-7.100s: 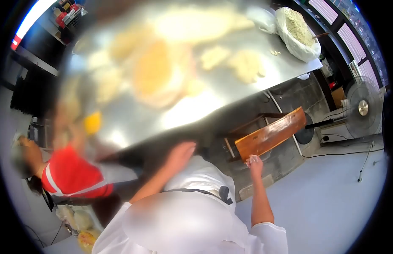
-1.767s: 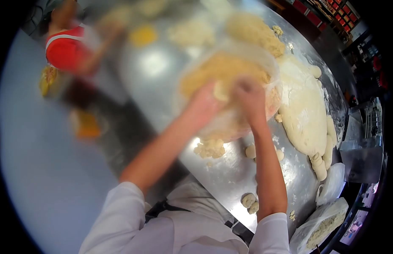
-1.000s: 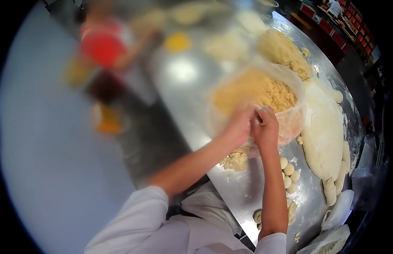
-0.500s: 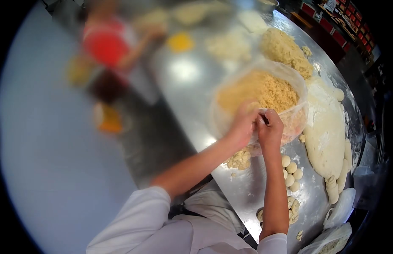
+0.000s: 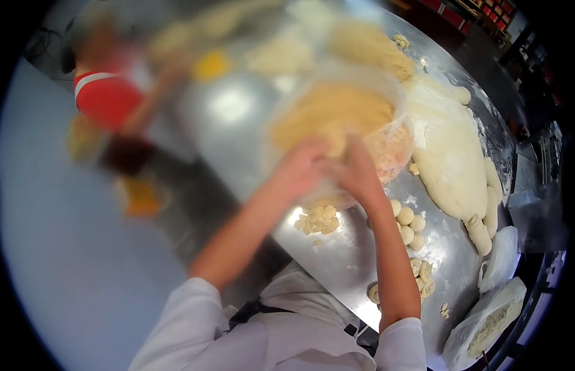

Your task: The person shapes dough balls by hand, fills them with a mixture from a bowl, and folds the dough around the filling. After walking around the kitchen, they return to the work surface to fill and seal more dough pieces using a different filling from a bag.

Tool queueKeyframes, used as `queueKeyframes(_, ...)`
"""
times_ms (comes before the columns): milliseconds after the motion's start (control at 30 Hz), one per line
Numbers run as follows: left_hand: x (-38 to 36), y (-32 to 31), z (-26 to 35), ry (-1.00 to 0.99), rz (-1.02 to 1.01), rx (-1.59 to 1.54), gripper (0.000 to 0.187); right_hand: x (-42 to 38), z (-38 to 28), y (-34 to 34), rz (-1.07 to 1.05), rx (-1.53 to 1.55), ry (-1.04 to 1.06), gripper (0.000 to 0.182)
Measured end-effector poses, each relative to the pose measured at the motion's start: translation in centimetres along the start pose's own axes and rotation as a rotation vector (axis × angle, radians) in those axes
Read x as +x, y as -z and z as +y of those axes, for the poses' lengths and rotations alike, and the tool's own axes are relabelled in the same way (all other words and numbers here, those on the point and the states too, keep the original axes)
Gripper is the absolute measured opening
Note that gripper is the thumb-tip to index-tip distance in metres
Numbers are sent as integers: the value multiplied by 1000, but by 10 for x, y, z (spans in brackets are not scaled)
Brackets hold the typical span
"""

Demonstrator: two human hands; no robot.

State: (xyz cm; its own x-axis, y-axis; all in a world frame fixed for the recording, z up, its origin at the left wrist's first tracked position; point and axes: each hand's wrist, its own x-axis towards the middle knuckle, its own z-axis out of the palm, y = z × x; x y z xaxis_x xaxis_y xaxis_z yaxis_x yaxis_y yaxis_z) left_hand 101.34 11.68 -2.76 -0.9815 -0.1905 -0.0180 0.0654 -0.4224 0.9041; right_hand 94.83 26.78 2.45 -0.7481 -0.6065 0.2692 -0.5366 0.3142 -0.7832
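Note:
My left hand and my right hand meet over the near side of a plastic-lined bowl. Fingers of both are closed about a pale yellow lump that looks like dough; blur hides its exact shape. Crumbly golden-brown filling fills the bowl behind them. At the bowl's right side, pinkish stuff shows through clear plastic. Below my hands, small dough scraps lie in a heap. Several round dough balls sit beside my right forearm.
A large floured dough slab covers the right of the steel table. Coiled dough pieces lie near my right forearm. A plastic bag rests at the lower right edge. Another person in red stands across at upper left.
The whole view has shifted, so the table and bowl appear farther left. My hands have drawn together around the pale lump, which now shows more plainly between them.

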Motion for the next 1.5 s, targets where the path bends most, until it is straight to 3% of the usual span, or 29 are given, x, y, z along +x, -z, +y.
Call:
queueKeyframes(67, -6, -17, 22, 201, 33, -341, 23, 2, -3, 1, -62, 12, -32, 74)
queueKeyframes(167, -7, -23, 31, 294, 135, -346, 13, 0, 1, -3, -17, -114, 150, 69)
queueKeyframes(367, -5, -48, 44, 297, 284, 54, 8, 5, 14, -9, -28, -153, 269, 59)
queueKeyframes(433, 7, 1, 13, 17, -97, 412, 8, 3, 13, -8, -19, -33, 180, 55)
queueKeyframes(500, 8, 3, 23, 113, -181, 212, 8, 1, 7, -7, -12, 204, 0, 52)
queueKeyframes(567, -7, -39, 82, 576, 47, -541, 12, 1, 3, -3, -19, 238, 44, 55)
queueKeyframes(700, 4, -8, 37, 543, 68, -441, 22, -1, -14, 1, -132, 198, -19, 68)
queueKeyframes(800, 4, 9, 22, 488, 29, -432, 24, -3, -9, -3, -73, 198, 15, 75)
queueKeyframes(867, -2, 4, 19, 436, 26, -400, 24, -6, -5, -4, -60, 11, 122, 70)
queueKeyframes(933, -7, -1, 4, -70, -170, 267, 26, -12, 3, -5, -62, -96, 184, 63)
queueKeyframes(1000, -4, -1, 2, -59, -184, 448, 28, -10, 13, -9, -86, -101, 244, 56)
queueKeyframes(1067, -6, -8, 13, 293, -50, 187, 30, -8, -7, -3, -162, -26, 136, 49)
queueKeyframes(1133, -12, -32, 36, 455, 39, 12, 30, -10, -14, -1, -207, 20, 63, 45)
queueKeyframes(1233, -19, -46, 46, 436, 58, 39, 30, -16, -15, 3, -189, 53, 65, 42)
queueKeyframes(1300, -24, -38, 57, 551, -128, -244, 30, -24, -16, 5, -129, 62, 127, 41)
queueKeyframes(1367, -26, -27, 54, 655, -318, -603, 32, -36, -29, 9, -22, 273, 17, 43)
queueKeyframes(1400, -29, -28, 51, 645, -357, -631, 32, -41, -37, 13, 35, 380, -39, 44)
queueKeyframes(1433, -36, -31, 46, 635, -395, -661, 32, -46, -43, 20, -35, 406, -87, 56)
queueKeyframes(1500, -41, -33, 34, 619, -448, -631, 32, -52, -49, 24, -114, 465, -148, 62)
